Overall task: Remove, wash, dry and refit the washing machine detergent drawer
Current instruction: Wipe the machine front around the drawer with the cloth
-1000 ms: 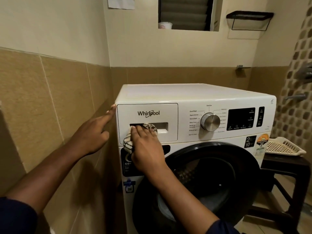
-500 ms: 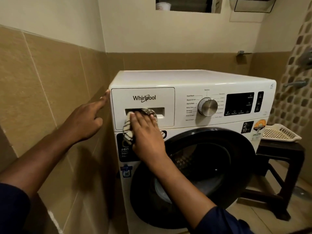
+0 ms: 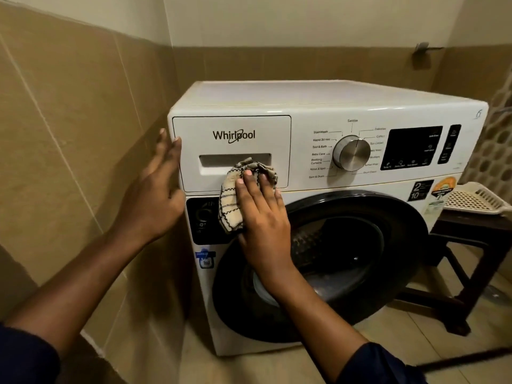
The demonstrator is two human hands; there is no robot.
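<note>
The white detergent drawer [image 3: 232, 128] sits flush in the top left of the white washing machine [image 3: 318, 95], its handle recess showing. My right hand [image 3: 260, 209] presses a checked beige cloth [image 3: 232, 200] flat against the drawer's lower right edge, fingers straight. My left hand [image 3: 155, 192] rests with straight fingers against the machine's left front corner beside the drawer.
A tiled wall [image 3: 69, 134] runs close along the machine's left side. The dark round door [image 3: 360, 245] fills the front below. At the right a dark wooden stool [image 3: 471, 245] carries a cream plastic basket [image 3: 476, 200]. A silver dial [image 3: 350, 152] sits beside the drawer.
My right hand has slid the cloth from the drawer's handle recess down and right to its lower edge. The view has moved closer and lower. My left hand stays at the corner.
</note>
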